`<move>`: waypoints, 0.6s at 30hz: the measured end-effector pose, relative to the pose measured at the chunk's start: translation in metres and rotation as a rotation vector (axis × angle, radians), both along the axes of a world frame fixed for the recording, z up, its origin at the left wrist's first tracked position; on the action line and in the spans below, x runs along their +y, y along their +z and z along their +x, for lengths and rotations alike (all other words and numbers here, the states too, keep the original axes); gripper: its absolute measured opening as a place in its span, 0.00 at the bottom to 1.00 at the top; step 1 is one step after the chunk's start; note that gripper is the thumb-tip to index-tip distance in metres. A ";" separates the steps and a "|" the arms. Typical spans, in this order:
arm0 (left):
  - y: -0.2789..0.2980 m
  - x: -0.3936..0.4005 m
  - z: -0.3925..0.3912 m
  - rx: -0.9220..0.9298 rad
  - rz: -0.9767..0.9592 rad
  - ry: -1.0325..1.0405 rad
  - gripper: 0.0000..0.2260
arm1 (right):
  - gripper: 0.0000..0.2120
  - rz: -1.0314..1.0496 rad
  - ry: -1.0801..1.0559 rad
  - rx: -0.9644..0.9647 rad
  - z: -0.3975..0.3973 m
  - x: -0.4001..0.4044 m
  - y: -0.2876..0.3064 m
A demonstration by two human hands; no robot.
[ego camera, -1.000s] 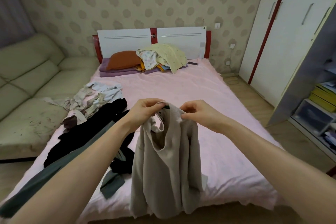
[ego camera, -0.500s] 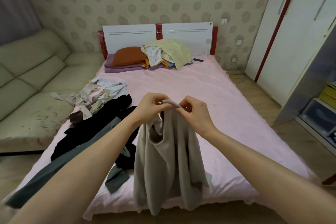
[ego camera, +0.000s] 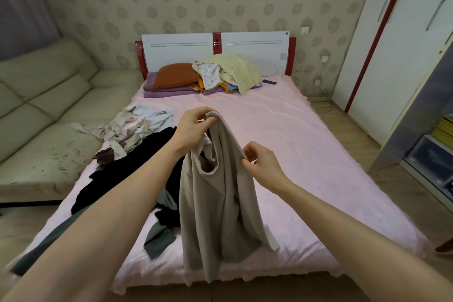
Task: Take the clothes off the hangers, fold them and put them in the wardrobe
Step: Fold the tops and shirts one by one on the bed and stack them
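A beige garment [ego camera: 218, 206] hangs in the air over the foot of the pink bed [ego camera: 306, 154]. My left hand [ego camera: 193, 125] grips its top edge at the highest point. Lower and to the right, my right hand [ego camera: 262, 162] pinches the same edge between thumb and fingers. The cloth drops in loose folds below both hands. No hanger shows in it. The white wardrobe [ego camera: 402, 39] with a red strip stands shut at the right wall.
Black clothes [ego camera: 137, 174], a grey piece [ego camera: 159, 238] and a crumpled pale heap [ego camera: 132, 127] lie on the bed's left half. Pillows and a clothes pile [ego camera: 228, 73] sit by the headboard. A sofa [ego camera: 49, 115] lines the left; open shelves [ego camera: 436, 154] stand at the right.
My right hand has slid down and to the right along the garment's edge, away from my left hand, which has risen a little. The camera has tilted up slightly.
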State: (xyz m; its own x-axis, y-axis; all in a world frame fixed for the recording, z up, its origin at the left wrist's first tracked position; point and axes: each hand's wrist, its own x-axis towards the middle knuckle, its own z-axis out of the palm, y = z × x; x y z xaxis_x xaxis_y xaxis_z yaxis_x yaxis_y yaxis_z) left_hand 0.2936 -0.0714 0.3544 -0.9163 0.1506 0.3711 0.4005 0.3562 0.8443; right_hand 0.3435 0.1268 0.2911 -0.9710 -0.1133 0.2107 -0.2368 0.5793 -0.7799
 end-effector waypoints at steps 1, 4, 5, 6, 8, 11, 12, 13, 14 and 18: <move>-0.001 -0.003 -0.001 0.002 -0.041 0.017 0.04 | 0.03 0.024 -0.029 0.035 0.000 0.002 -0.002; -0.002 -0.015 0.003 -0.014 -0.162 0.048 0.03 | 0.06 -0.028 -0.151 0.184 -0.005 0.012 0.001; -0.001 -0.017 0.006 -0.037 -0.197 0.026 0.04 | 0.08 -0.061 -0.181 0.209 -0.006 0.015 0.005; 0.000 -0.017 0.010 -0.058 -0.239 0.000 0.06 | 0.10 -0.073 -0.198 0.222 -0.006 0.016 0.010; 0.005 -0.010 0.018 -0.038 -0.295 -0.047 0.07 | 0.10 -0.048 -0.184 0.240 -0.005 0.013 0.022; 0.012 0.004 0.024 0.027 -0.295 -0.088 0.06 | 0.09 0.143 -0.122 0.308 -0.001 0.002 0.045; 0.014 0.007 0.025 0.023 -0.290 -0.109 0.05 | 0.11 0.183 -0.069 0.292 0.000 -0.001 0.053; 0.016 0.009 0.026 0.014 -0.283 -0.131 0.05 | 0.14 0.215 -0.010 0.262 -0.002 -0.003 0.059; 0.018 0.010 0.027 0.003 -0.273 -0.145 0.05 | 0.14 0.256 0.044 0.235 -0.004 -0.005 0.064; 0.025 0.013 0.035 -0.013 -0.213 -0.087 0.07 | 0.08 0.248 0.198 0.223 -0.010 -0.001 0.074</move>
State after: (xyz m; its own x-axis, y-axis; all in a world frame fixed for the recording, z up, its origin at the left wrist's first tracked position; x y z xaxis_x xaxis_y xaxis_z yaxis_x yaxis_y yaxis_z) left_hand 0.3288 -0.0584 0.3796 -0.9007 0.3033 0.3109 0.4274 0.4913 0.7589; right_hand 0.3334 0.1258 0.3653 -0.8588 -0.3676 0.3567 -0.5106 0.6698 -0.5391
